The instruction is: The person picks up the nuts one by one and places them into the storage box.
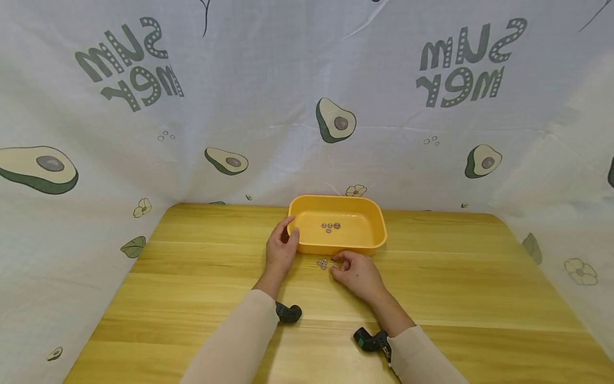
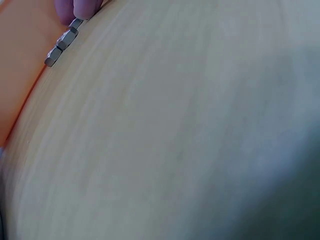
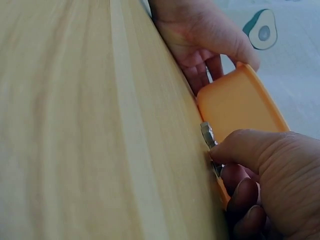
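A yellow plastic box [image 1: 341, 249] stands near the back of the table. My left hand [image 1: 282, 250] holds its left end, the thumb at the rim and the other fingers round the outside. Several small metal nuts [image 1: 322, 263] lie on the table close to the box's front wall; in the left wrist view the nuts [image 2: 61, 44] show flat sides. My right hand [image 1: 358, 274] reaches down beside them, its thumb and index fingertips apart around one or two nuts [image 1: 334, 266]. In the right wrist view the right hand [image 3: 280, 175] partly hides these. Several more nuts [image 1: 329, 226] lie inside the box.
The wooden table [image 1: 201, 298] extends to both sides of the box. Behind it hangs a white cloth [image 1: 268, 96] printed with avocados. Black wrist devices [image 1: 368, 340] are strapped at both sleeves.
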The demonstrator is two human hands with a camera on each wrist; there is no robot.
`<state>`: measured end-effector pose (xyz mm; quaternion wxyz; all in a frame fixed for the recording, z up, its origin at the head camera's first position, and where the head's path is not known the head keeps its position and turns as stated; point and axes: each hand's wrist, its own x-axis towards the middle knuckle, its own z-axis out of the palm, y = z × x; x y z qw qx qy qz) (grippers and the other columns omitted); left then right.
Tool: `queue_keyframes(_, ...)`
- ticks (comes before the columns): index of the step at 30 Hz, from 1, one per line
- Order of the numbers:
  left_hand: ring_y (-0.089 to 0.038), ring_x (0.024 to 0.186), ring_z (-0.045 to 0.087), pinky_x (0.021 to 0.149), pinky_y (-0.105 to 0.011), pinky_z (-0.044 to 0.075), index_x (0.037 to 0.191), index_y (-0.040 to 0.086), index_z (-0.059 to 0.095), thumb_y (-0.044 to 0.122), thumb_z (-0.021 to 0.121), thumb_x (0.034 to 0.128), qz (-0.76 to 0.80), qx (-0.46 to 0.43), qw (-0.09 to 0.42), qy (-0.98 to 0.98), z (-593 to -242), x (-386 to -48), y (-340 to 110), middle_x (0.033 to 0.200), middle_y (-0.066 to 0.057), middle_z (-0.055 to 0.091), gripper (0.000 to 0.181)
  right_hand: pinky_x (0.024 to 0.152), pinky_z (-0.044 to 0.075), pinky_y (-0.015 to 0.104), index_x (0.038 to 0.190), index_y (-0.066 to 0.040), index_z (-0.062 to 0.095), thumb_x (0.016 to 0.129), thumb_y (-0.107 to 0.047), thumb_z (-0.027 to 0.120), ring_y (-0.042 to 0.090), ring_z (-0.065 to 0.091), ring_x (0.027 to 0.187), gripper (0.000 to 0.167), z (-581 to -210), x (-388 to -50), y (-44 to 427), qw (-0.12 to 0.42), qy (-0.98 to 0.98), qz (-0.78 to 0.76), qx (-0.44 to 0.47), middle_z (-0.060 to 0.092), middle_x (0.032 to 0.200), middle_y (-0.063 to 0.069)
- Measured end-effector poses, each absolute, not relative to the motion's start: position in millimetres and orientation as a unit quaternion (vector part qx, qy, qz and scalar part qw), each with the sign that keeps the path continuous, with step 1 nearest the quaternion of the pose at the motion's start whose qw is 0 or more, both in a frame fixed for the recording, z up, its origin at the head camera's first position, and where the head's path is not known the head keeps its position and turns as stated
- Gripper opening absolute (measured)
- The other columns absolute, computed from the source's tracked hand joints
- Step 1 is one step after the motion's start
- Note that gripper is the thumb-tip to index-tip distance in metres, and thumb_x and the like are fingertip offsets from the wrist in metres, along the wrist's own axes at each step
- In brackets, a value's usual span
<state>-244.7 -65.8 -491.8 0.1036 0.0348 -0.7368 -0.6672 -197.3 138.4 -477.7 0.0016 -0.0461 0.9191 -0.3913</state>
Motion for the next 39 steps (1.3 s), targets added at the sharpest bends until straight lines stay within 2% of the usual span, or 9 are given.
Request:
queue_keyframes(14,-0.027,0.135,0.056,0.114,-0.045,0.047,0.14,0.02,0.062,0.025,0.062,0.1011,-0.671,0.034,0.101,-0.734,-490.8,-243.2,-65.7,0.149,-0.006,0.056,0.039,0.053,0.039,0.023,0.09,-0.016,0.072,0.083,-0.023,0.082,0.012,0.051,0.058,0.015,-478.5,-197.2,139.2,-0.001,0.917,-0.396,-0.044,0.059,0.066,-0.004)
queue_keyframes(30,-0.026,0.131,0.058,0.112,-0.045,0.049,0.141,0.021,0.062,0.025,0.062,0.1015,-0.665,0.034,0.103,-0.739,-489.3,-242.4,-66.1,0.148,-0.005,0.057,0.039,0.057,0.043,0.022,0.085,-0.013,0.074,0.082,-0.023,0.082,0.01,0.054,0.062,0.014,-475.6,-199.0,141.0,0.01,0.923,-0.382,-0.04,0.063,0.068,-0.003)
queue_keyframes(39,-0.026,0.131,0.059,0.111,-0.044,0.05,0.141,0.018,0.061,0.025,0.061,0.1016,-0.665,0.033,0.1,-0.739,-490.1,-242.4,-65.7,0.147,-0.006,0.057,0.041,0.058,0.045,0.022,0.08,-0.014,0.073,0.082,-0.023,0.082,0.009,0.055,0.063,0.012,-473.2,-197.7,141.7,0.002,0.932,-0.358,-0.049,0.064,0.067,-0.005)
